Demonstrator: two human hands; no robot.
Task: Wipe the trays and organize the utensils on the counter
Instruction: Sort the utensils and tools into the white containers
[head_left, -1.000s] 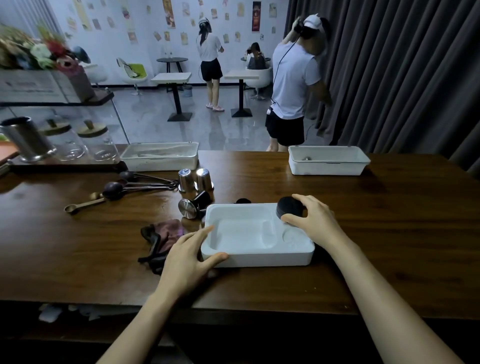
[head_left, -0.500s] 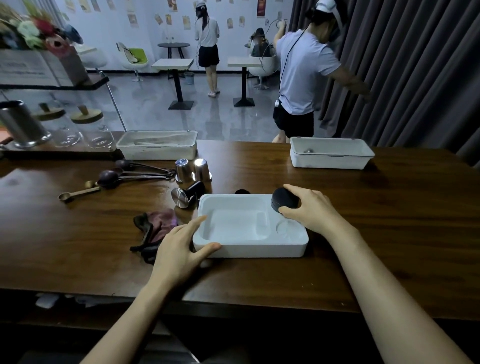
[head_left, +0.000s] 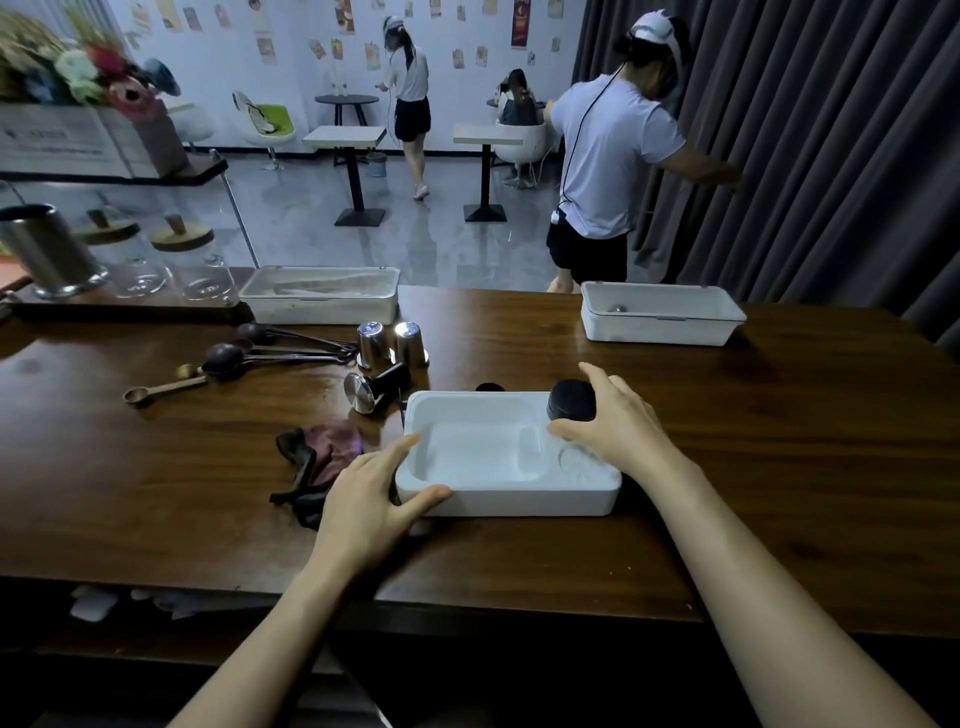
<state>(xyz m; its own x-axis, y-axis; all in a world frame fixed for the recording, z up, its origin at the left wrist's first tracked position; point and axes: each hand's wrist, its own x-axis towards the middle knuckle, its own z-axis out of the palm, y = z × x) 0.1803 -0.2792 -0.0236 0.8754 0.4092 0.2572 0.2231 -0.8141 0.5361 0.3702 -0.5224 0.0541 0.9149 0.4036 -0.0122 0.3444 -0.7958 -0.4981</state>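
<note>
Right grip (head_left: 618, 431) clasps black puck (head_left: 570, 400), left grip (head_left: 363, 499) spread against tray (head_left: 519, 501); cloth (head_left: 332, 441), tamper (head_left: 371, 389) beside

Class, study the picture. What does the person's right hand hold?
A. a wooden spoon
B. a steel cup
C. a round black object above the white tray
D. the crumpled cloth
C: the right hand curls its fingers and thumb round the round black object at the far right corner of the white tray.
</note>
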